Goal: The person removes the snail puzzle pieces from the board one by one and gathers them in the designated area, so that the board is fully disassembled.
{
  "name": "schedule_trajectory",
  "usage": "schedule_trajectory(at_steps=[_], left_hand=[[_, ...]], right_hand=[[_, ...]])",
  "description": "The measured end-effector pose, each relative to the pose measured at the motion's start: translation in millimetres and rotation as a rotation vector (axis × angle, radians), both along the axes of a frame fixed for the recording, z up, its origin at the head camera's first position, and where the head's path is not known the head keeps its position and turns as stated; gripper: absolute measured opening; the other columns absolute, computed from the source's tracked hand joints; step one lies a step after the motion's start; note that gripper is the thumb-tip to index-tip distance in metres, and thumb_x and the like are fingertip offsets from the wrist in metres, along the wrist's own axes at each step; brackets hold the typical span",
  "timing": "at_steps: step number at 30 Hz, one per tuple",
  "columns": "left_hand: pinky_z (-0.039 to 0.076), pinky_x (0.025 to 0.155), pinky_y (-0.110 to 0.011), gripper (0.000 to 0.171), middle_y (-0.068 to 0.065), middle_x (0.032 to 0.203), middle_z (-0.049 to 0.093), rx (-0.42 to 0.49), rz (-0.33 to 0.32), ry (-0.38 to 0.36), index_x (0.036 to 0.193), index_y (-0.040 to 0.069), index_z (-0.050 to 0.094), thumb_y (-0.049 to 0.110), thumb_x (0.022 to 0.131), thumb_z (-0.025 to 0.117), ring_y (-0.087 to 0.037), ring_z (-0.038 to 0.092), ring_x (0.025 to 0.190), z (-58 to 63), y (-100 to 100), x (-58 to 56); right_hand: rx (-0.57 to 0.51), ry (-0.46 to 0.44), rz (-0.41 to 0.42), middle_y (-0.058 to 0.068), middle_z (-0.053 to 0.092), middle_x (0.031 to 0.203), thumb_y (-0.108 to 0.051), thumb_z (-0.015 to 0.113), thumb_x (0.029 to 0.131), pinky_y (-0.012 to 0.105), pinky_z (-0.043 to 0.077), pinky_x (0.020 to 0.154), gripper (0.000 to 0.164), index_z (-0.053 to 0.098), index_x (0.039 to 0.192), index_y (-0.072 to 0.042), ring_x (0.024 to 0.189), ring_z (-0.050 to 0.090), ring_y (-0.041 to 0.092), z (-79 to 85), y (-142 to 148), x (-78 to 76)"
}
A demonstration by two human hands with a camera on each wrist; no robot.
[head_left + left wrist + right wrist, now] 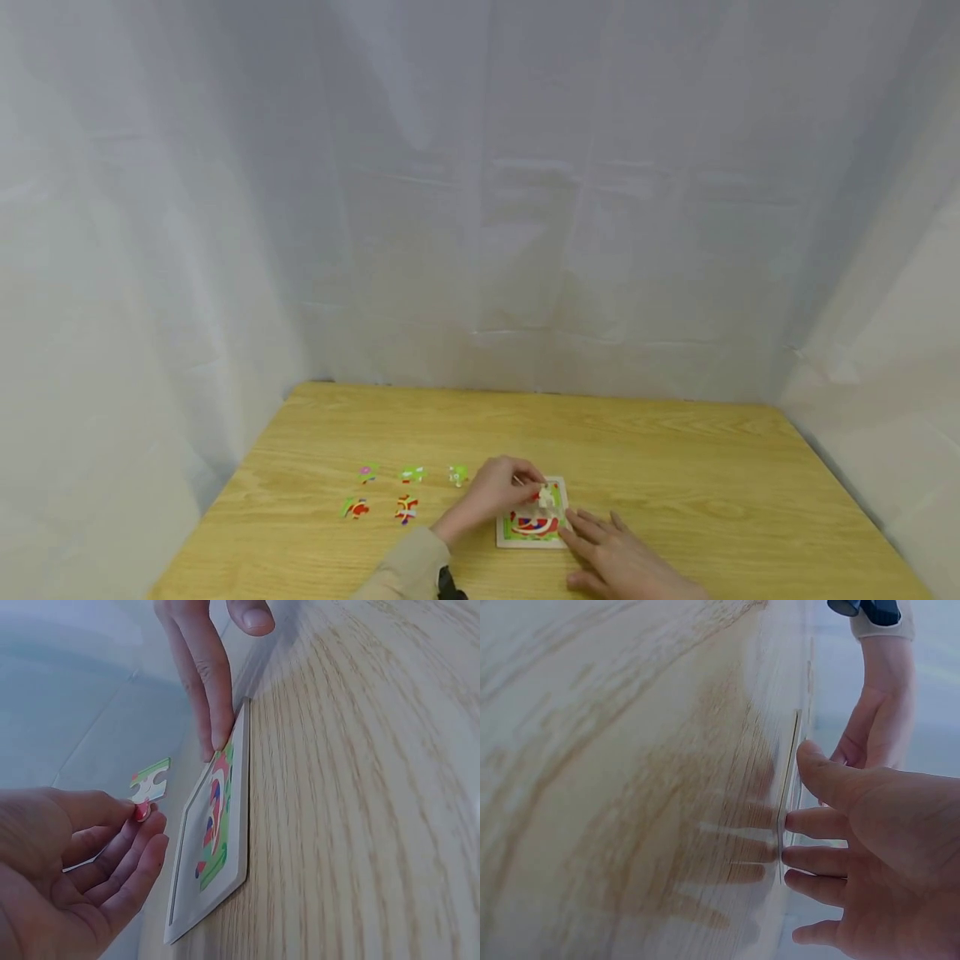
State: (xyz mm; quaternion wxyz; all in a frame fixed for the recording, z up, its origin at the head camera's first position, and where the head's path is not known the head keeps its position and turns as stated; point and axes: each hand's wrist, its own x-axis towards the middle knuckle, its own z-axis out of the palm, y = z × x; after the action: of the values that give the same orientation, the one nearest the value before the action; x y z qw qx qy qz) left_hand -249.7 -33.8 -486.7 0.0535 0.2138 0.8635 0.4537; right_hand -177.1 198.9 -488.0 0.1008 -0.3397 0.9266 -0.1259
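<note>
Between thumb and forefinger, my left hand [491, 497] pinches a jigsaw piece [151, 782] with green, red and white colours. The piece is held above a square puzzle tray [531, 545] that has a pale border. Inside the tray, a red, blue and white picture section [216, 814] lies along the near part. My right hand [622, 554] stretches its fingers to the tray's right edge, and its fingertips touch the border there. In the right wrist view the tray [789, 776] shows only edge-on.
Several loose jigsaw pieces lie left of the tray, among them a green one [412, 474], a green-white one [457, 475] and a red one [406, 509]. The wooden table [675, 467] is bordered by pale curtains [525, 208] at the back and sides.
</note>
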Motion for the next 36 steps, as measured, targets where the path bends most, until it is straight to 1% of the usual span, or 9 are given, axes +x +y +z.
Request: schedule_trajectory(at_steps=[5, 11, 17, 21, 25, 28, 33, 35, 36], left_hand=[[0.052, 0.059, -0.019, 0.007, 0.000, 0.084, 0.072, 0.030, 0.005, -0.006, 0.096, 0.008, 0.077, 0.011, 0.092, 0.073, -0.003, 0.061, 0.066, 1.9, -6, 1.0], [0.053, 0.060, -0.019, 0.008, -0.002, 0.086, 0.072, 0.062, 0.007, -0.027, 0.096, 0.006, 0.077, 0.011, 0.092, 0.072, -0.005, 0.062, 0.068, 3.5, -13, 1.7], [0.057, 0.063, -0.024, 0.009, -0.001, 0.087, 0.072, 0.094, 0.009, -0.058, 0.098, 0.006, 0.076, 0.011, 0.093, 0.071, -0.010, 0.065, 0.070, 1.7, -23, -0.5], [0.058, 0.064, -0.024, 0.010, -0.001, 0.087, 0.073, 0.101, 0.012, -0.071, 0.100, 0.005, 0.076, 0.012, 0.095, 0.070, -0.011, 0.067, 0.072, 0.9, -30, -2.1], [0.058, 0.065, -0.024, 0.010, -0.002, 0.087, 0.073, 0.108, 0.015, -0.072, 0.099, 0.004, 0.076, 0.011, 0.095, 0.070, -0.009, 0.066, 0.074, 1.4, -40, -1.5], [0.057, 0.065, -0.022, 0.008, -0.001, 0.087, 0.073, 0.091, 0.026, -0.059, 0.097, 0.006, 0.077, 0.011, 0.095, 0.071, -0.008, 0.066, 0.076, 0.2, -49, -1.2], [0.056, 0.065, -0.023, 0.008, -0.003, 0.087, 0.074, 0.082, 0.050, -0.051, 0.097, 0.006, 0.077, 0.011, 0.094, 0.072, -0.015, 0.069, 0.079, 0.1, -64, 2.1], [0.057, 0.065, -0.023, 0.008, -0.005, 0.088, 0.074, 0.089, 0.057, -0.052, 0.098, 0.005, 0.076, 0.010, 0.094, 0.072, -0.016, 0.069, 0.078, 0.4, -70, 3.8], [0.056, 0.065, -0.022, 0.009, -0.004, 0.088, 0.074, 0.079, 0.061, -0.047, 0.099, 0.005, 0.077, 0.011, 0.094, 0.072, -0.014, 0.069, 0.078, 0.3, -73, 4.0]], right_hand=[[0.008, 0.026, 0.007, 0.019, 0.045, 0.154, -0.055, 0.054, 0.100, 0.071, 0.034, 0.106, 0.068, 0.052, 0.147, -0.007, 0.142, 0.041, 0.041, -1.9, 0, -1.5], [0.008, 0.066, 0.022, 0.020, 0.047, 0.152, -0.053, 0.056, 0.100, 0.070, 0.035, 0.106, 0.067, 0.054, 0.146, -0.005, 0.140, 0.044, 0.041, -2.5, 0, -1.3], [0.011, 0.043, 0.013, 0.019, 0.046, 0.153, -0.053, 0.056, 0.100, 0.070, 0.035, 0.106, 0.067, 0.053, 0.147, -0.006, 0.141, 0.043, 0.040, -1.6, 0, -2.5], [0.008, 0.042, 0.010, 0.019, 0.046, 0.153, -0.053, 0.056, 0.100, 0.070, 0.035, 0.106, 0.067, 0.053, 0.147, -0.006, 0.141, 0.043, 0.040, -2.5, 0, -3.3], [0.006, 0.058, 0.017, 0.019, 0.047, 0.153, -0.053, 0.055, 0.100, 0.069, 0.036, 0.106, 0.066, 0.053, 0.146, -0.005, 0.140, 0.043, 0.040, -3.9, 0, -2.9], [0.005, 0.060, 0.022, 0.019, 0.047, 0.153, -0.053, 0.055, 0.100, 0.069, 0.037, 0.105, 0.067, 0.053, 0.146, -0.005, 0.141, 0.043, 0.039, -5.2, -1, -3.7], [0.004, 0.032, 0.019, 0.019, 0.045, 0.154, -0.054, 0.054, 0.100, 0.070, 0.035, 0.106, 0.068, 0.052, 0.148, -0.006, 0.142, 0.042, 0.039, -5.7, 0, -5.4], [0.004, 0.023, 0.016, 0.019, 0.045, 0.154, -0.054, 0.055, 0.100, 0.070, 0.035, 0.107, 0.068, 0.051, 0.148, -0.006, 0.142, 0.042, 0.040, -5.1, 0, -5.1], [0.004, 0.020, 0.015, 0.019, 0.045, 0.154, -0.054, 0.055, 0.100, 0.070, 0.034, 0.107, 0.068, 0.051, 0.148, -0.005, 0.142, 0.041, 0.040, -4.8, 0, -5.1]])
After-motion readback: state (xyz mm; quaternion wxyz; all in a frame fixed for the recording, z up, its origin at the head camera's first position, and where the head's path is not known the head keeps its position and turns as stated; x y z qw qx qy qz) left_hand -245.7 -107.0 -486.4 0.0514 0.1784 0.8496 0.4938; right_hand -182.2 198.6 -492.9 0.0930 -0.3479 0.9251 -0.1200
